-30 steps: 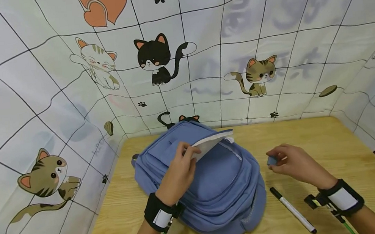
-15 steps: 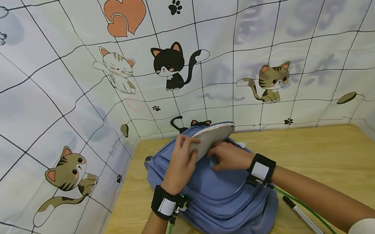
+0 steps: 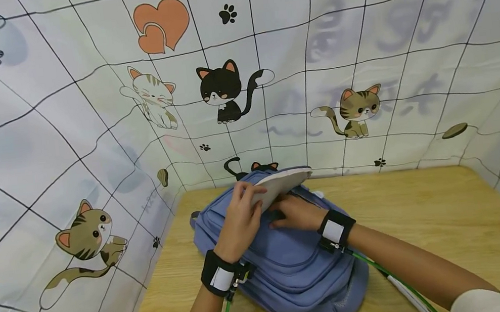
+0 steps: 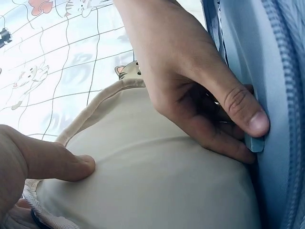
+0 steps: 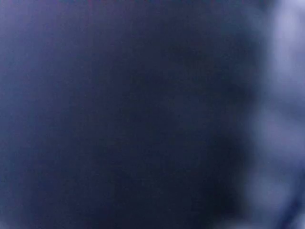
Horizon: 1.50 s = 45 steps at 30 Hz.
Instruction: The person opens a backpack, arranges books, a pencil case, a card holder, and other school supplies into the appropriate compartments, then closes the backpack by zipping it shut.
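Note:
A blue backpack (image 3: pixel 310 292) lies on the table with its front pocket unzipped. My left hand (image 3: pixel 239 223) pinches the edge of the pocket's flap (image 3: pixel 280 182) and holds it up, its pale lining showing. Reaching under that flap, my right hand (image 3: pixel 299 212) is inside the pocket mouth. In the left wrist view the right hand (image 4: pixel 190 71) pinches a small light-blue block (image 4: pixel 256 144) between thumb and fingers, against the blue cloth; most of the block is hidden by the fingers. The right wrist view is dark and blurred.
A white marker with a black cap (image 3: pixel 408 294) lies right of the backpack, partly under the right forearm. The wooden table (image 3: pixel 420 209) meets a cat-print curtain (image 3: pixel 289 91) at its back and left. Green cables run from both wrist straps.
My right hand has moved left from beside the backpack into its pocket, carrying the light-blue block. The left hand has raised the flap a little further.

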Each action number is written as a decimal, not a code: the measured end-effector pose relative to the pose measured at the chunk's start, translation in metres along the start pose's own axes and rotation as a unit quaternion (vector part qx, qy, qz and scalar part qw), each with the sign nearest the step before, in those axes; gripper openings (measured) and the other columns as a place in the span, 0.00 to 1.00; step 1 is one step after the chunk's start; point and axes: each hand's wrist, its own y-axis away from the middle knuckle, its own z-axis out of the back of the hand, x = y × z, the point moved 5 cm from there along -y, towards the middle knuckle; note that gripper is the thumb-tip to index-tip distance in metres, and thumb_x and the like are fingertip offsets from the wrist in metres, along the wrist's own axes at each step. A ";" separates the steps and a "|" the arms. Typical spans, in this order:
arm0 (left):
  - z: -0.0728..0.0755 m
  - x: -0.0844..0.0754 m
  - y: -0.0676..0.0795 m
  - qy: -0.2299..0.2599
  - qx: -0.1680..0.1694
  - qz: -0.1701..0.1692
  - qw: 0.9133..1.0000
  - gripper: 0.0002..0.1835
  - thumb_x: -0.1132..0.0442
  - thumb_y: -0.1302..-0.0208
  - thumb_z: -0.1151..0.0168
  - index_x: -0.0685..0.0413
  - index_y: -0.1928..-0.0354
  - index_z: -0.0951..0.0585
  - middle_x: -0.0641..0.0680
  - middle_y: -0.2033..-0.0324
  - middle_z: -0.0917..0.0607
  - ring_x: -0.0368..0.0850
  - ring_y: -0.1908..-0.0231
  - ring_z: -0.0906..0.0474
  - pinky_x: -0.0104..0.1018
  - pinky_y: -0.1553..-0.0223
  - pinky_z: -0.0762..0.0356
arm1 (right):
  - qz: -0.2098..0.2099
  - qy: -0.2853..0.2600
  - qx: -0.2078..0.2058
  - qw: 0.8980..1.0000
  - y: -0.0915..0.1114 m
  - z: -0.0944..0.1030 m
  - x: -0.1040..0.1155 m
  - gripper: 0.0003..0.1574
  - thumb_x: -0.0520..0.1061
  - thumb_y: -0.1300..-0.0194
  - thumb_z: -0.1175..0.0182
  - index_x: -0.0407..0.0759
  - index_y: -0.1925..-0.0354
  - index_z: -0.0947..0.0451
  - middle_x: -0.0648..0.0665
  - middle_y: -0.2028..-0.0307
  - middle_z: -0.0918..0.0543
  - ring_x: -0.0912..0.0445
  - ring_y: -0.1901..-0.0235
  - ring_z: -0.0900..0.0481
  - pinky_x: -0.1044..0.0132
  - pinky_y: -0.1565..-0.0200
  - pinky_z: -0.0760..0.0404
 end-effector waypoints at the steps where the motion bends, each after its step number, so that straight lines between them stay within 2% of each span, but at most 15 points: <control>1: -0.002 0.000 -0.001 0.001 0.003 0.000 1.000 0.13 0.72 0.22 0.42 0.56 0.41 0.19 0.57 0.48 0.25 0.40 0.71 0.29 0.31 0.72 0.28 | -0.003 -0.002 -0.001 1.000 0.004 0.001 -0.001 0.26 0.49 0.30 0.27 0.35 0.42 0.15 0.35 0.42 0.16 0.43 0.44 0.17 0.48 0.43 0.17; 4: -0.006 0.001 -0.001 0.007 0.010 0.001 1.000 0.13 0.72 0.22 0.41 0.55 0.41 0.18 0.57 0.49 0.26 0.40 0.71 0.30 0.31 0.72 0.28 | -0.009 0.008 -0.007 1.000 0.018 0.009 -0.002 0.32 0.52 0.30 0.28 0.35 0.36 0.18 0.33 0.37 0.19 0.41 0.39 0.19 0.46 0.40 0.18; 7: -0.007 0.003 0.001 0.007 0.008 0.003 1.000 0.14 0.73 0.23 0.41 0.55 0.41 0.18 0.57 0.50 0.26 0.41 0.68 0.29 0.32 0.71 0.28 | -0.026 0.022 -0.029 0.999 0.041 0.029 0.001 0.37 0.54 0.29 0.29 0.36 0.31 0.23 0.33 0.33 0.23 0.40 0.36 0.21 0.44 0.39 0.18; 11: -0.007 0.002 0.005 0.003 0.003 0.001 1.000 0.14 0.74 0.24 0.39 0.55 0.42 0.18 0.57 0.50 0.26 0.43 0.65 0.27 0.33 0.69 0.25 | -0.064 0.049 -0.079 0.994 0.089 0.063 0.007 0.37 0.56 0.28 0.30 0.37 0.30 0.24 0.36 0.35 0.23 0.43 0.40 0.18 0.46 0.43 0.16; 14: -0.008 -0.001 0.007 0.004 0.002 -0.004 1.000 0.15 0.75 0.25 0.39 0.55 0.42 0.17 0.57 0.49 0.26 0.42 0.67 0.27 0.32 0.70 0.25 | -0.111 0.074 -0.094 0.987 0.135 0.075 0.004 0.35 0.59 0.27 0.31 0.40 0.32 0.21 0.40 0.38 0.19 0.47 0.45 0.15 0.50 0.50 0.14; 16: -0.008 -0.003 0.008 0.006 0.001 -0.009 1.000 0.15 0.75 0.25 0.38 0.55 0.42 0.17 0.57 0.49 0.26 0.41 0.68 0.27 0.31 0.71 0.25 | -0.144 0.082 -0.082 0.983 0.165 0.072 -0.005 0.35 0.61 0.28 0.31 0.41 0.34 0.20 0.41 0.41 0.17 0.48 0.48 0.14 0.53 0.55 0.13; 19: -0.008 -0.005 0.009 0.009 0.002 -0.017 1.000 0.15 0.76 0.26 0.39 0.55 0.42 0.17 0.57 0.49 0.26 0.41 0.69 0.27 0.32 0.71 0.25 | -0.202 0.067 -0.036 0.976 0.203 0.055 -0.025 0.36 0.62 0.28 0.31 0.39 0.36 0.20 0.39 0.42 0.16 0.47 0.52 0.12 0.55 0.61 0.14; 21: -0.008 -0.006 0.008 0.007 0.005 -0.024 1.000 0.16 0.76 0.26 0.38 0.56 0.42 0.18 0.58 0.50 0.26 0.42 0.67 0.26 0.32 0.70 0.24 | -0.249 0.035 -0.001 0.968 0.226 0.040 -0.040 0.38 0.62 0.29 0.31 0.38 0.36 0.21 0.39 0.43 0.16 0.48 0.54 0.12 0.56 0.62 0.15; 25: -0.008 -0.006 0.007 0.004 0.007 -0.036 0.999 0.16 0.77 0.26 0.38 0.57 0.42 0.18 0.59 0.50 0.25 0.43 0.68 0.25 0.33 0.70 0.23 | -0.315 -0.007 0.046 0.948 0.259 0.014 -0.058 0.37 0.64 0.32 0.29 0.39 0.38 0.22 0.45 0.49 0.17 0.59 0.62 0.18 0.62 0.66 0.20; 27: -0.008 -0.006 0.008 0.006 0.005 -0.038 0.999 0.16 0.77 0.27 0.38 0.57 0.42 0.18 0.59 0.50 0.25 0.43 0.68 0.25 0.33 0.71 0.23 | -0.329 -0.016 0.055 0.943 0.268 0.005 -0.061 0.35 0.64 0.33 0.28 0.42 0.42 0.22 0.49 0.52 0.20 0.63 0.67 0.23 0.66 0.68 0.25; 30: -0.010 -0.004 0.008 0.010 0.000 -0.038 0.999 0.16 0.77 0.26 0.38 0.57 0.42 0.18 0.59 0.50 0.25 0.43 0.68 0.25 0.33 0.71 0.24 | -0.330 -0.007 0.052 0.942 0.275 -0.002 -0.061 0.33 0.66 0.36 0.27 0.45 0.48 0.22 0.51 0.58 0.27 0.64 0.71 0.31 0.68 0.70 0.31; 36: -0.008 -0.002 0.010 0.013 0.000 -0.031 0.999 0.16 0.76 0.26 0.39 0.56 0.42 0.18 0.58 0.50 0.26 0.44 0.66 0.24 0.33 0.71 0.24 | -0.305 0.022 0.028 0.952 0.274 -0.008 -0.059 0.34 0.61 0.40 0.21 0.41 0.50 0.23 0.50 0.60 0.29 0.65 0.71 0.35 0.69 0.70 0.32; 40: -0.007 -0.002 0.011 0.015 0.001 -0.029 0.999 0.16 0.76 0.26 0.39 0.57 0.42 0.18 0.59 0.50 0.26 0.44 0.66 0.24 0.32 0.70 0.24 | -0.290 -0.022 0.010 0.957 0.274 -0.010 -0.059 0.26 0.53 0.38 0.21 0.42 0.54 0.25 0.50 0.64 0.29 0.66 0.71 0.36 0.69 0.70 0.34; 43: -0.007 -0.003 0.011 0.014 0.002 -0.031 0.999 0.15 0.76 0.26 0.39 0.57 0.42 0.17 0.59 0.51 0.26 0.43 0.67 0.25 0.32 0.71 0.24 | -0.289 -0.063 0.007 0.955 0.274 -0.011 -0.061 0.19 0.45 0.35 0.24 0.45 0.58 0.26 0.51 0.67 0.29 0.66 0.72 0.35 0.69 0.71 0.35; 45: -0.006 -0.003 0.011 0.013 0.002 -0.031 0.999 0.15 0.76 0.26 0.39 0.57 0.42 0.17 0.59 0.51 0.25 0.43 0.67 0.25 0.32 0.71 0.24 | -0.292 -0.080 0.009 0.953 0.271 -0.008 -0.064 0.13 0.41 0.33 0.27 0.44 0.57 0.23 0.51 0.67 0.24 0.66 0.71 0.32 0.69 0.72 0.32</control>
